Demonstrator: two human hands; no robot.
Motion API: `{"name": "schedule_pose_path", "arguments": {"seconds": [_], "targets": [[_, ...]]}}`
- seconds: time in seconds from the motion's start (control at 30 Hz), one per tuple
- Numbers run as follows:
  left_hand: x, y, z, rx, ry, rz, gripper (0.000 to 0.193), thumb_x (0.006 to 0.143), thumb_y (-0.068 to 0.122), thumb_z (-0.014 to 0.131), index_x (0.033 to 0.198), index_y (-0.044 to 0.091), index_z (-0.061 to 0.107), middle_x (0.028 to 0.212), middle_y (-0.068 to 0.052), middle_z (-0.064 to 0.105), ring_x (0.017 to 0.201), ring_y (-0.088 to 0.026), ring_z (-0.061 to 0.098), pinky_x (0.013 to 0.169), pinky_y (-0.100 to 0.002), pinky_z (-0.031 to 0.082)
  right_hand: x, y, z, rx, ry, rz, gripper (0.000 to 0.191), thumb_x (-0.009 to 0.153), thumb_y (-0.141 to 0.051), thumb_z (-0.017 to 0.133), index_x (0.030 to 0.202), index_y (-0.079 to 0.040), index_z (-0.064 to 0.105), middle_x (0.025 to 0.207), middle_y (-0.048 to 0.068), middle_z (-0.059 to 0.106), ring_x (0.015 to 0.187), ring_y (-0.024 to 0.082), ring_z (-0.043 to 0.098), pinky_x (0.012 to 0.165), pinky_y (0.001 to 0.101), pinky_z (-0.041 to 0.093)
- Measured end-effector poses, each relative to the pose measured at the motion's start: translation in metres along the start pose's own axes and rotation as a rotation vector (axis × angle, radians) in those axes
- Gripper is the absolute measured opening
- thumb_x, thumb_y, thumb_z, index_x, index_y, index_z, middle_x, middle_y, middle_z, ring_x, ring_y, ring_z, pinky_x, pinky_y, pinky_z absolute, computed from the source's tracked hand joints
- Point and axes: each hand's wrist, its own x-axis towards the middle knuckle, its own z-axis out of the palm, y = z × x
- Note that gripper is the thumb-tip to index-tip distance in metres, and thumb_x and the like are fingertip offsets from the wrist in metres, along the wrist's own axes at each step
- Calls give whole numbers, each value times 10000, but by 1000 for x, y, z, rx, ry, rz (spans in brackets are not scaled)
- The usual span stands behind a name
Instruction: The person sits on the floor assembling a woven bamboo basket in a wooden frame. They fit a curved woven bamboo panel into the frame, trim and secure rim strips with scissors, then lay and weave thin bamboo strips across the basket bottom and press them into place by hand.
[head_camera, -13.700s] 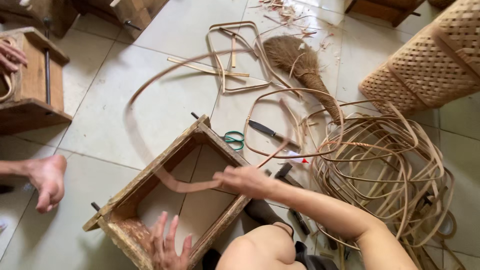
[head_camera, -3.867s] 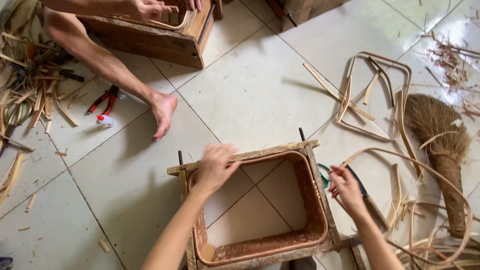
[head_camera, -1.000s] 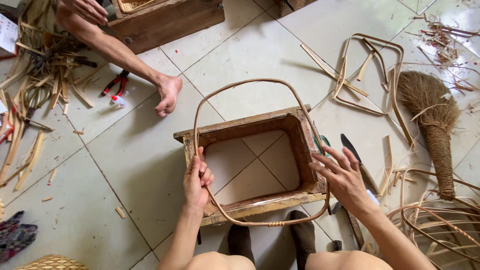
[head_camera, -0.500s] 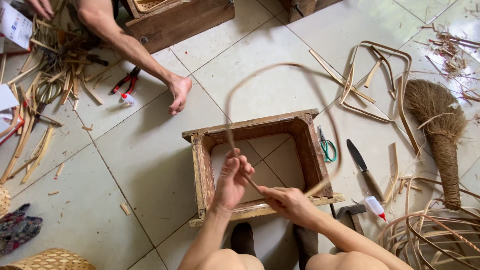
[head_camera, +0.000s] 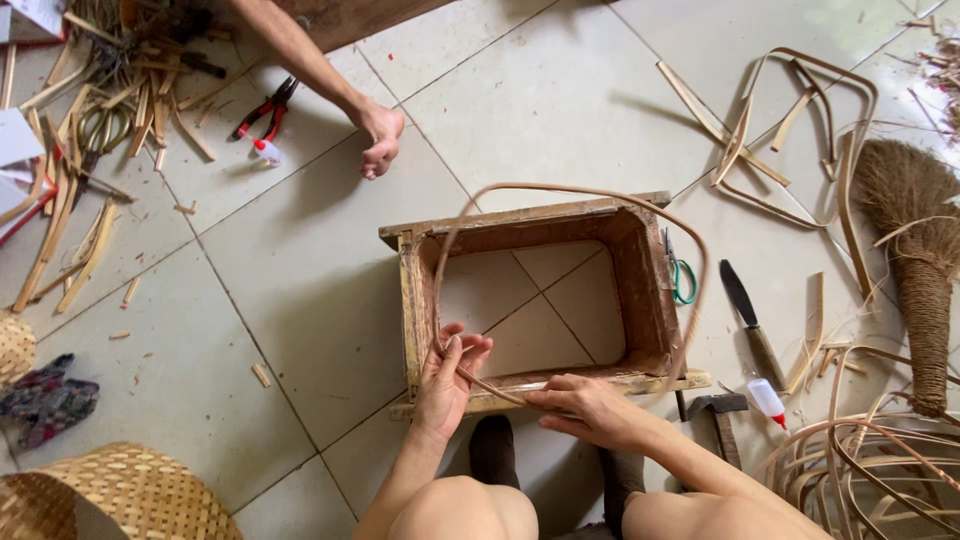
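A bottomless wooden box frame (head_camera: 415, 290) lies on the tiled floor in front of me. A long rattan strip (head_camera: 560, 189) arches in a loop above it, from the near left corner over to the right side. My left hand (head_camera: 450, 375) grips the strip at the frame's near left inside corner. My right hand (head_camera: 590, 405) presses the strip's other end against the near rail. Both hands almost touch each other.
Another person's arm and hand (head_camera: 378, 135) rest on the floor beyond the frame, near red pliers (head_camera: 262, 108). A knife (head_camera: 748, 318), hammer (head_camera: 715, 412), small glue bottle (head_camera: 768, 400), green scissors (head_camera: 683, 280), a brush (head_camera: 915, 250) and rattan coils (head_camera: 870, 470) lie right. A woven basket (head_camera: 120, 495) sits lower left.
The view shifted and the loop of rattan has lowered and widened over the frame. My right hand moved down onto the near rail; my left hand stays at the near left corner.
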Motion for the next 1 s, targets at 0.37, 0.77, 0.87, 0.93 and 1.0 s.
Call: {"name": "schedule_pose_path", "arguments": {"seconds": [0.37, 0.77, 0.87, 0.93, 1.0], "targets": [[-39, 55, -28, 1886, -18, 762, 547, 950, 111, 658, 1471, 22, 516, 1502, -204, 529, 1346, -375, 524, 1121, -404, 457, 3, 2, 3, -170, -53, 235, 260, 961, -201, 644, 1199, -253, 736, 1070, 44, 655, 729, 283, 687, 635, 440, 540], [-37, 66, -43, 1996, -615, 687, 748, 764, 482, 818, 1259, -40, 612, 1334, -190, 578, 1395, -357, 440, 1173, -502, 320, 1, 0, 4, -157, -141, 200, 301, 913, -187, 676, 1208, -233, 717, 1074, 60, 642, 745, 299, 693, 619, 460, 533], [-38, 61, -49, 2188, -595, 724, 756, 699, 472, 807, 1279, 18, 640, 1350, -138, 611, 1413, -298, 474, 1219, -462, 329, 4, 6, 3, -180, -169, 169, 324, 927, -182, 657, 1238, -247, 719, 1066, 63, 642, 743, 278, 688, 610, 446, 542], [-41, 55, -54, 2205, -535, 767, 732, 700, 507, 808, 1236, 37, 643, 1307, -105, 620, 1388, -271, 496, 1214, -491, 333, 12, 17, -1, -260, -158, 22, 363, 903, -159, 649, 1251, -233, 720, 1035, 50, 647, 834, 252, 677, 646, 411, 560], [-45, 48, -57, 2225, -490, 780, 712, 696, 531, 806, 1200, 53, 650, 1267, -77, 632, 1359, -247, 515, 1203, -516, 335, 20, 29, -7, -309, -161, -82, 369, 889, -158, 652, 1241, -232, 732, 1011, 34, 656, 883, 237, 662, 692, 399, 559]]}}
